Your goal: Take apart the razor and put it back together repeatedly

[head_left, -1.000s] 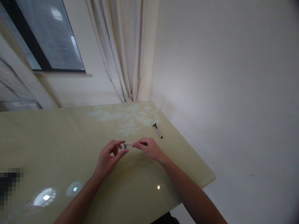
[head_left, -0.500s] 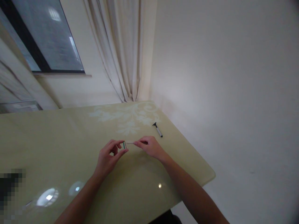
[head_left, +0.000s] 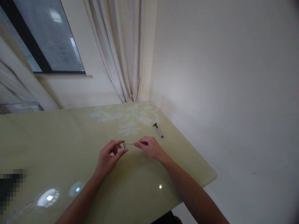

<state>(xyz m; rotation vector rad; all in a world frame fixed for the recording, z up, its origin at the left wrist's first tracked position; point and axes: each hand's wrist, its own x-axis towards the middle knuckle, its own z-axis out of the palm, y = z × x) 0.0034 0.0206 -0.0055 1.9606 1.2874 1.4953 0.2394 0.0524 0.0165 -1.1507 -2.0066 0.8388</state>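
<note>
Between the thumb and fingertips of my left hand (head_left: 109, 157) is a small razor cartridge (head_left: 124, 145), dark-edged with a teal strip, held upright above the table. My right hand (head_left: 149, 147) pinches a thin pale stick (head_left: 130, 143) that looks like a cotton swab. It points left, and its tip is at the cartridge's right face; whether it touches cannot be made out. Beyond my right hand, a razor (head_left: 158, 130) with a black head and grey handle lies on the table.
The glossy yellowish table (head_left: 140, 193) has a pale floral pattern near its far corner and light reflections in front. A wall (head_left: 221, 93) runs along its right side. Curtains (head_left: 126, 49) and a window (head_left: 63, 40) are behind. A pixelated dark patch covers the lower left.
Both hands keep nearly the same pose, with the stick at the cartridge. The whole view has shifted very slightly.
</note>
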